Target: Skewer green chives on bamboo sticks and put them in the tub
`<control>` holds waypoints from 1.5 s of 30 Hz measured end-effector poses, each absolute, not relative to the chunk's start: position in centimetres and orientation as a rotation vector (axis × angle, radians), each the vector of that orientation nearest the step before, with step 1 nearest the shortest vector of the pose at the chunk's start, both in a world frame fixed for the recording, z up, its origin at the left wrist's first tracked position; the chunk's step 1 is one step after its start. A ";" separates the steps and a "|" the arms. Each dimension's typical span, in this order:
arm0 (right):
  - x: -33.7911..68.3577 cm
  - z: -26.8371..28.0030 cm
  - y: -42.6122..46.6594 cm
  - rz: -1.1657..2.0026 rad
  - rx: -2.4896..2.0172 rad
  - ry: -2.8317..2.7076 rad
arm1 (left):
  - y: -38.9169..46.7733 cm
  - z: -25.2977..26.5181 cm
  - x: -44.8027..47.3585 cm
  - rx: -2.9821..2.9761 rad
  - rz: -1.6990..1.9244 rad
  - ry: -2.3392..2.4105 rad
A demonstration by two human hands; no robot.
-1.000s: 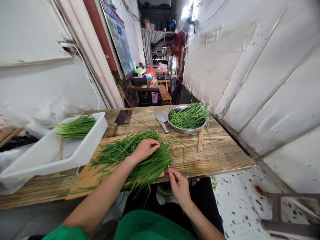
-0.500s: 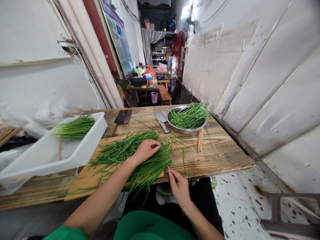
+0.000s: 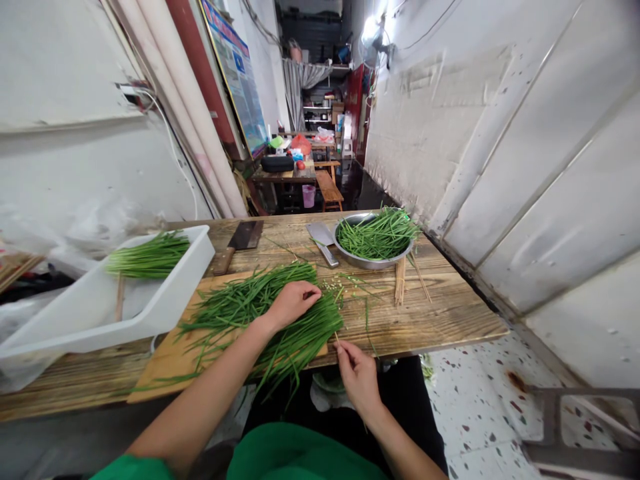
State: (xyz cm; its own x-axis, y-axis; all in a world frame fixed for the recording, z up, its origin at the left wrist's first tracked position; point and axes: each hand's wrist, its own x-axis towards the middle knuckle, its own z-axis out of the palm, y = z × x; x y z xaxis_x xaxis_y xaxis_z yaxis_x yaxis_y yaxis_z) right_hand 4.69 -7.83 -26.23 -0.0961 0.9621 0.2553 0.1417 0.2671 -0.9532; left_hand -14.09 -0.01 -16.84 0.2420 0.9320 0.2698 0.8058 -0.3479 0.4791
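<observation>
A spread of long green garlic chives (image 3: 305, 333) lies on a wooden cutting board (image 3: 173, 363), some ends hanging past the table's front edge. My left hand (image 3: 294, 303) rests over the chives, thumb and fingertips pinched together; whatever they hold is too small to make out. Just off the chives' right end, my right hand (image 3: 359, 375) is closed on a thin wooden skewer (image 3: 337, 338). Its tip pokes out toward the chive ends, and the rest runs back under the hand. Small cut bits (image 3: 334, 285) are scattered beside the pile.
A steel bowl of chives (image 3: 377, 235) stands at the back right, with bundled skewers (image 3: 401, 283) before it. Two cleavers lie behind the board, one metal-handled (image 3: 325, 243), one wood-handled (image 3: 240, 243). On the left, a white tray (image 3: 170, 303) holds more chives.
</observation>
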 end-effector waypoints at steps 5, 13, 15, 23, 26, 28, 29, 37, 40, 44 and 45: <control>4.8 -26.1 -8.0 0.960 -1.091 -1.519 | -0.5 -16.0 -14.5 2.390 0.652 1.407; 5.0 -26.1 -8.5 0.909 -1.023 -1.554 | -0.3 -15.4 -17.8 2.413 0.613 1.740; 4.9 -26.2 -8.5 0.901 -1.031 -1.553 | 0.0 -15.9 -18.0 2.487 0.483 1.710; 5.0 -26.2 -8.4 0.902 -1.036 -1.562 | 1.0 -16.9 -17.3 2.461 0.514 1.931; 4.9 -26.1 -8.4 0.894 -1.031 -1.553 | 1.3 -16.9 -17.4 2.468 0.456 1.924; 4.9 -26.1 -8.4 0.894 -1.030 -1.546 | 1.4 -16.8 -17.5 2.465 0.450 1.900; 4.9 -26.0 -8.4 0.897 -1.033 -1.545 | 1.3 -16.7 -17.5 2.453 0.474 1.894; 4.8 -25.9 -8.2 0.924 -1.051 -1.547 | 1.0 -16.0 -17.6 2.189 0.597 1.932; 4.8 -26.0 -8.2 0.910 -1.043 -1.548 | 1.2 -16.0 -17.8 2.135 0.641 1.889; 4.8 -25.9 -8.1 0.894 -1.039 -1.551 | 1.4 -16.0 -18.1 2.104 0.681 1.859; 4.8 -25.8 -8.1 0.896 -1.043 -1.550 | 1.4 -16.0 -18.1 2.082 0.698 1.861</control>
State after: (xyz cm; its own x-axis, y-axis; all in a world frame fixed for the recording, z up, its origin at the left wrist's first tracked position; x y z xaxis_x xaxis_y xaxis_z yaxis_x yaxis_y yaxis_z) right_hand 4.81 -8.10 -25.85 -0.1052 0.9366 0.3341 0.1780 0.3483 -0.9203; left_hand -18.10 1.37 -16.02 0.0628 0.9823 0.1766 0.8558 -0.1441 0.4968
